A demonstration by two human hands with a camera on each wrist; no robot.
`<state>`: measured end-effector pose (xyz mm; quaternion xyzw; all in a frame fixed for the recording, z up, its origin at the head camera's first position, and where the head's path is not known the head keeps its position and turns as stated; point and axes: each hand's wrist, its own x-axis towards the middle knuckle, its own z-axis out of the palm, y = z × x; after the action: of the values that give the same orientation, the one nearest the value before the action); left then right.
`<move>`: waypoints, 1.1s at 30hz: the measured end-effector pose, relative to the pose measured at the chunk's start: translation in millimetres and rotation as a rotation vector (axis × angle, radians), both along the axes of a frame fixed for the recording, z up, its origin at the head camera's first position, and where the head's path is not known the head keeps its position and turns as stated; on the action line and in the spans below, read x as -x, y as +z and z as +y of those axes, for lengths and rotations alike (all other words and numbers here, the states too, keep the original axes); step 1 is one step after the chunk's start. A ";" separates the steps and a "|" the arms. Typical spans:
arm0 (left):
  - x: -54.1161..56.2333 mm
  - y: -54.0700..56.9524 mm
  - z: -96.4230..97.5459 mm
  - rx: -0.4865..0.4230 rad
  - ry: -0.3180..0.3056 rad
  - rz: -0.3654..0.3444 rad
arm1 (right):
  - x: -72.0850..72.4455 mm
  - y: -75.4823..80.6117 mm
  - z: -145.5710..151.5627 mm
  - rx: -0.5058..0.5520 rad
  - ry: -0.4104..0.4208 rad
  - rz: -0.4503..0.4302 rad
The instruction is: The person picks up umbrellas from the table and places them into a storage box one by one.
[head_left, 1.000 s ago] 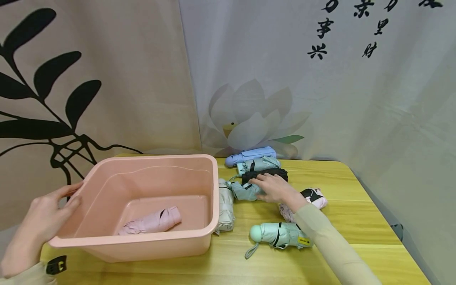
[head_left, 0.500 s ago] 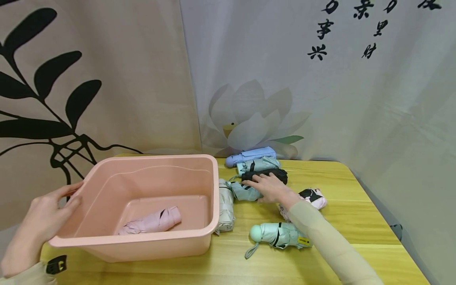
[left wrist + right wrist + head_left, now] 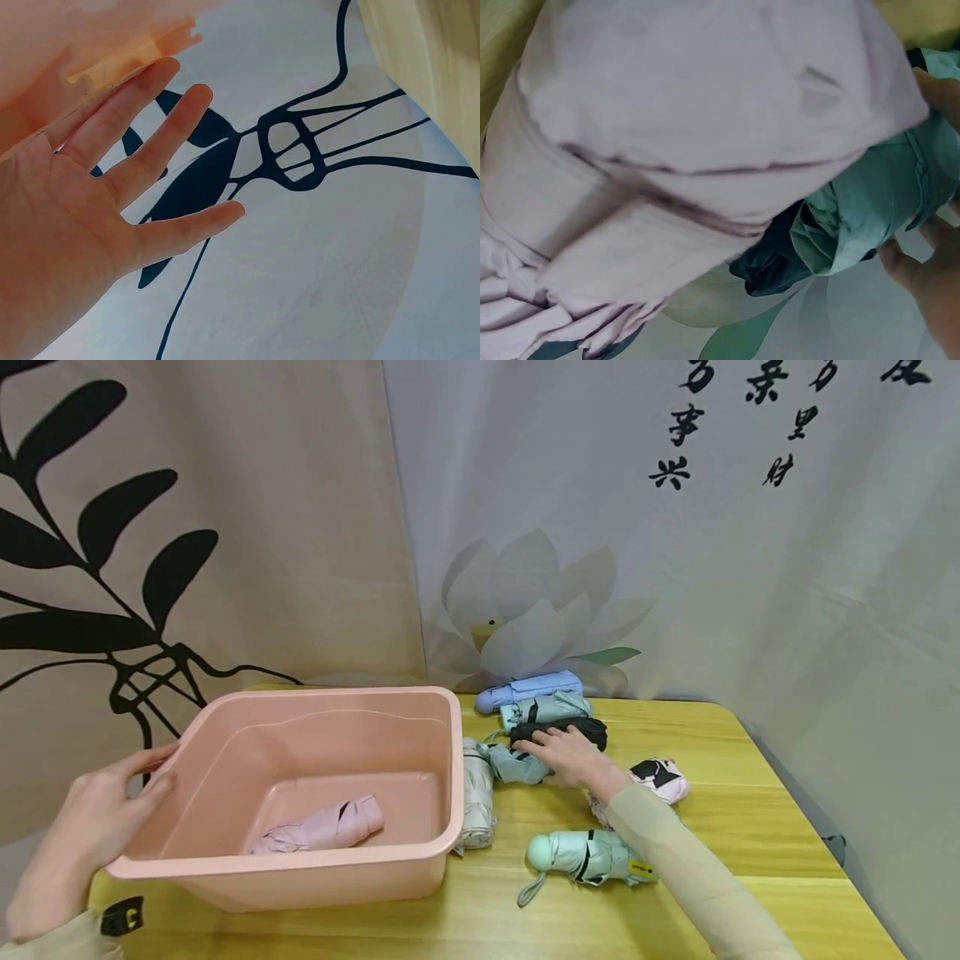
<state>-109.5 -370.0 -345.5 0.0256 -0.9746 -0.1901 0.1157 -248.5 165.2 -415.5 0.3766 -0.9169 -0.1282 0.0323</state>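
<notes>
In the head view my left hand (image 3: 97, 818) holds the left rim of a pink plastic basin (image 3: 300, 867), thumb over the edge. The left wrist view shows its other fingers extended along the outer wall. A folded pink umbrella (image 3: 322, 825) lies inside the basin. Just right of the basin, my right hand (image 3: 577, 758) grips a folded teal umbrella (image 3: 512, 766); in the right wrist view thumb and fingers lie on opposite sides of this umbrella (image 3: 877, 187). Directly behind it is a black folded umbrella (image 3: 536, 728), with the fingertips close to it.
Behind lie a blue umbrella (image 3: 532, 688) and another teal one (image 3: 551, 707). A grey-white umbrella (image 3: 476, 802) sits against the basin. Nearer are a mint umbrella (image 3: 588, 855) and a pale pink-and-black umbrella (image 3: 663, 778), partly under the right forearm. A printed curtain (image 3: 750, 568) borders the wooden table (image 3: 750, 835).
My right hand has shifted slightly left, its fingers reaching further around the teal umbrella. The left hand and the basin stay in place.
</notes>
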 end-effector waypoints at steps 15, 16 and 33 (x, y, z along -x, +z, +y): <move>-1.4 1.6 1.4 -0.008 0.004 0.001 | -1.8 5.3 5.4 0.091 0.040 0.027; -1.3 1.5 1.3 -0.005 0.002 0.007 | -2.0 5.6 5.7 0.103 0.046 0.032; -2.1 3.0 2.4 -0.005 0.006 -0.003 | -2.7 14.7 8.1 0.295 0.141 0.152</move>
<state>-107.4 -367.7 -342.5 0.0290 -0.9742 -0.1922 0.1147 -245.8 173.3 -400.8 0.4202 -0.8921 -0.0178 0.1651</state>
